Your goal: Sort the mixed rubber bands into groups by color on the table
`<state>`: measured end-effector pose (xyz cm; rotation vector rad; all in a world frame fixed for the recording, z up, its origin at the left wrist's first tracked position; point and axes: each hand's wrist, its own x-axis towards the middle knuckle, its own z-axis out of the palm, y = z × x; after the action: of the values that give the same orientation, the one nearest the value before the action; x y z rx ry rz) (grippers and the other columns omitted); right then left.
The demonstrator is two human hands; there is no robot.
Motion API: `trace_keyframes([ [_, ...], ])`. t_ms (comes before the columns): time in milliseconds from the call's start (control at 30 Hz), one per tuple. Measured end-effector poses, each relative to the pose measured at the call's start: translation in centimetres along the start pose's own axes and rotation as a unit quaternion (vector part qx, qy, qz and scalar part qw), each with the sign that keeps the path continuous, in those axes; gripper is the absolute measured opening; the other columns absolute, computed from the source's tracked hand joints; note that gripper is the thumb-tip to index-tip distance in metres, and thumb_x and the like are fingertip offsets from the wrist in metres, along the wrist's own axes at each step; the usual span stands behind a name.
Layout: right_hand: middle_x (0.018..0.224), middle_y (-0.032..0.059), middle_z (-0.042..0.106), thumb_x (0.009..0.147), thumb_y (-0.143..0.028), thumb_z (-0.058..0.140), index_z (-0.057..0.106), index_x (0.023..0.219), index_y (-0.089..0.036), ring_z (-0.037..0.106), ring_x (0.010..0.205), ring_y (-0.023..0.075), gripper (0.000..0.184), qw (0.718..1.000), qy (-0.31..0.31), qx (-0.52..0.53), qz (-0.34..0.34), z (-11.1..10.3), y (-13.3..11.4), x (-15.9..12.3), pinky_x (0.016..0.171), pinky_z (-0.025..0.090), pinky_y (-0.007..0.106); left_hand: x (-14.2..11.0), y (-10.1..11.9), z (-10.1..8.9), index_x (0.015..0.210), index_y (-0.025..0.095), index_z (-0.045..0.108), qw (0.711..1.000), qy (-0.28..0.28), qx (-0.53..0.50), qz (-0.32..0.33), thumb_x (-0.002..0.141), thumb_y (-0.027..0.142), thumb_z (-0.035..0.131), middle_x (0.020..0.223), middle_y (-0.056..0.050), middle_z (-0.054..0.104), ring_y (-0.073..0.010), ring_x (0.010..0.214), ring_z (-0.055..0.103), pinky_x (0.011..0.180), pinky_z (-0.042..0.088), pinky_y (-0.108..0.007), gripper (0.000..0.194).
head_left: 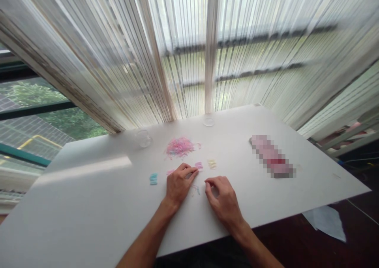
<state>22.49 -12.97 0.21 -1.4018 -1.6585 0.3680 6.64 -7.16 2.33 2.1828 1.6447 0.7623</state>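
My left hand point(178, 184) is closed in a pinch, its fingertips at the near edge of a small row of pink pieces point(198, 165). My right hand point(222, 195) is also pinched, thumb against forefinger, just above the table; anything between its fingertips is too small to tell. Between the hands lie a few loose thin pieces point(195, 189), pink and blue. A loose heap of thin pink and bluish pieces point(180, 147) lies beyond the left hand. Blue pieces point(153, 179) are grouped at its left, pale yellow pieces point(212, 164) beyond the right hand.
On the white table point(97, 204) stand a clear round container point(143, 138) and a clear round lid-like disc point(209, 121) near the back edge. A blurred-out pinkish oblong thing point(271, 156) lies to the right. Sheer striped curtains point(189, 62) hang behind the table.
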Motion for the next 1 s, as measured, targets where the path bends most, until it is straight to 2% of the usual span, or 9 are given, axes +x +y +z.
trace_keyframes([
  [333, 0.083, 0.0045, 0.065, 0.091, -0.015, 0.055, 0.064, 0.091, -0.019, 0.058, 0.082, 0.022, 0.01, 1.0, -0.005, -0.002, -0.001, -0.06, 0.06, -0.04, 0.077, 0.047, 0.036, -0.03, -0.03, 0.02, 0.098, 0.027, 0.077, 1.0, -0.003, 0.005, -0.006, 0.09, 0.028, 0.067, 0.093, 0.003, 0.071, -0.0119, 0.08, 0.068, 0.071, 0.049, -0.022, 0.013],
  [533, 0.083, 0.0042, 0.065, 0.09, -0.014, 0.055, 0.064, 0.092, -0.02, 0.059, 0.082, 0.0214, 0.011, 1.0, 0.004, -0.01, 0.0, -0.08, -0.08, -0.07, 0.076, 0.048, 0.035, -0.29, 0.03, -0.4, 0.101, 0.026, 0.075, 0.999, 0.006, 0.048, -0.023, 0.089, 0.022, 0.064, 0.1, 0.0, 0.072, -0.0141, 0.087, 0.069, 0.071, 0.049, -0.022, 0.017],
  [767, 0.084, 0.0051, 0.065, 0.091, -0.016, 0.054, 0.065, 0.101, -0.019, 0.059, 0.082, 0.0219, 0.016, 1.0, 0.004, -0.024, 0.007, -0.04, -0.12, 0.15, 0.077, 0.05, 0.036, -0.3, 0.5, -0.13, 0.1, 0.026, 0.076, 0.997, -0.002, 0.079, 0.0, 0.089, 0.028, 0.064, 0.096, 0.0, 0.071, -0.0137, 0.08, 0.067, 0.065, 0.047, -0.021, 0.016],
  [1000, 0.084, 0.0059, 0.066, 0.092, -0.017, 0.053, 0.066, 0.099, -0.02, 0.06, 0.082, 0.0224, 0.015, 1.0, -0.008, -0.023, 0.012, -0.09, -0.26, 0.16, 0.077, 0.05, 0.038, 0.15, 0.78, 0.31, 0.096, 0.024, 0.074, 0.997, -0.023, 0.074, 0.013, 0.091, 0.025, 0.061, 0.094, 0.0, 0.07, -0.0138, 0.077, 0.067, 0.064, 0.047, -0.022, 0.013],
])
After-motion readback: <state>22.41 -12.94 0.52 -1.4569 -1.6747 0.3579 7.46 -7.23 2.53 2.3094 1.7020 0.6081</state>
